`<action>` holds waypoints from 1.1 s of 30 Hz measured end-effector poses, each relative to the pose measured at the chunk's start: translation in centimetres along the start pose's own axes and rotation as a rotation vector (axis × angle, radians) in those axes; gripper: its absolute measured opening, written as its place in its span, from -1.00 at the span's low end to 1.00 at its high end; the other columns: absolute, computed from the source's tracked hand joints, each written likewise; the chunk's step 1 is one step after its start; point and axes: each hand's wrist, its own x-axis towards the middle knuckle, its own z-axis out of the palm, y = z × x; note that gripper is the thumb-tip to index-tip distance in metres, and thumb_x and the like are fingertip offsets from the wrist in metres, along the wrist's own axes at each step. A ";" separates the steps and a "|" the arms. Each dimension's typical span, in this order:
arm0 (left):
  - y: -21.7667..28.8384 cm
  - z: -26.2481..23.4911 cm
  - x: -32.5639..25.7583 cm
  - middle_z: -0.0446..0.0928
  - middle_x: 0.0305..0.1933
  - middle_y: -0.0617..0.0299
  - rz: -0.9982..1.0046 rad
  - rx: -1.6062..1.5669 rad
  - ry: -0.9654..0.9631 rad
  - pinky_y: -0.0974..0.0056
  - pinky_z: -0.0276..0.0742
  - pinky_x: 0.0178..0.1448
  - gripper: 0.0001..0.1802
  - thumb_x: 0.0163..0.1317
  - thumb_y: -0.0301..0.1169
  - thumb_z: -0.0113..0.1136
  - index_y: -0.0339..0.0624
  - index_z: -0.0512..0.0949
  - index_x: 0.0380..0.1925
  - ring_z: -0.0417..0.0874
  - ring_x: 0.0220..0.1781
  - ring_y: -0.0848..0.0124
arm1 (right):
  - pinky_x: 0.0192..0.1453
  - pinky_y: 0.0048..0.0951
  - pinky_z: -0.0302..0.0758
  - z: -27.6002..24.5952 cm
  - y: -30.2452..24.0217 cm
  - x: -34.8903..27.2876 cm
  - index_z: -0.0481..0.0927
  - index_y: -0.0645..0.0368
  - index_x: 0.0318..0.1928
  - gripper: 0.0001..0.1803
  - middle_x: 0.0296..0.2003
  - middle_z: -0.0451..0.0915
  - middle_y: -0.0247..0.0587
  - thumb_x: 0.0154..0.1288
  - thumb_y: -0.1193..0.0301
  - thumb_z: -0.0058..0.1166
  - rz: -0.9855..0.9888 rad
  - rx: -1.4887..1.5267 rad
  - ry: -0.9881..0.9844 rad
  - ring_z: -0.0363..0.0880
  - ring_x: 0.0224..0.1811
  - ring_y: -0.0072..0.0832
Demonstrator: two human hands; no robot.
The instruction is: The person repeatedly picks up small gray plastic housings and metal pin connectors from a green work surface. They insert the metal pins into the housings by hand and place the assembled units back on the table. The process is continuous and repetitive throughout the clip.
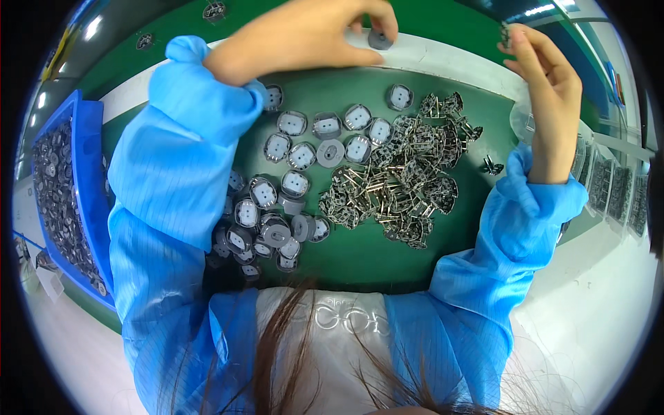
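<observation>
Both my hands up at the mat's top edge.
Left hand [304, 34] pinches a grey disc [380, 39]; right hand [546, 83] nips a small metal clip [505, 34]; bare green mat [360, 256] lower centre.

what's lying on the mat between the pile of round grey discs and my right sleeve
In the head view, a heap of small metal frame parts lies on the green mat between them.

Both forearms, in light blue crinkled sleeves with elastic cuffs, rise from the lower edge toward the top of the frame. The left hand [304, 34], at the upper middle, lies turned sideways, its fingertips [384, 26] curled down into a pinching grip. The right hand [546, 83], at the upper right, stands upright on its wrist, fingers bent and drawn together near the top.
</observation>
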 end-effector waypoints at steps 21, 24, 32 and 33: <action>1.4 1.0 -0.2 0.65 0.16 -0.02 -0.051 -1.155 -0.088 0.27 0.74 0.25 -0.50 0.31 -0.60 0.40 -0.45 0.50 0.22 0.70 0.18 0.37 | 0.10 -0.53 0.68 3.8 -4.6 -3.4 0.71 0.40 -0.04 -0.81 -0.12 0.76 -0.17 0.39 0.59 0.30 -0.096 0.093 -0.167 0.76 -0.08 -0.51; 1.8 1.1 -0.4 0.62 0.12 0.03 0.027 -1.080 -0.016 0.28 0.77 0.21 -0.53 0.27 -0.67 0.39 -0.46 0.52 0.17 0.69 0.18 0.37 | 0.11 -0.53 0.66 3.8 -5.1 -3.7 0.70 0.42 -0.02 -0.81 -0.12 0.76 -0.16 0.39 0.61 0.28 -0.042 0.221 -0.161 0.76 -0.07 -0.50; 4.2 1.3 -0.5 0.63 -0.08 0.15 0.379 -0.257 0.496 0.30 0.85 -0.06 -0.50 0.01 -0.75 0.34 -0.21 0.60 0.01 0.76 -0.06 0.35 | 0.13 -0.48 0.65 4.2 -4.9 -4.0 0.66 0.42 0.03 -0.77 -0.11 0.76 -0.10 0.44 0.55 0.26 -0.091 0.174 -0.211 0.75 -0.04 -0.47; 4.3 1.2 -0.8 0.65 -0.12 0.17 0.370 -0.150 0.518 0.30 0.85 -0.08 -0.52 0.01 -0.75 0.34 -0.21 0.60 0.00 0.77 -0.11 0.34 | 0.13 -0.47 0.66 4.3 -5.0 -4.0 0.65 0.42 0.03 -0.77 -0.10 0.76 -0.08 0.46 0.53 0.24 -0.079 0.175 -0.210 0.76 -0.04 -0.46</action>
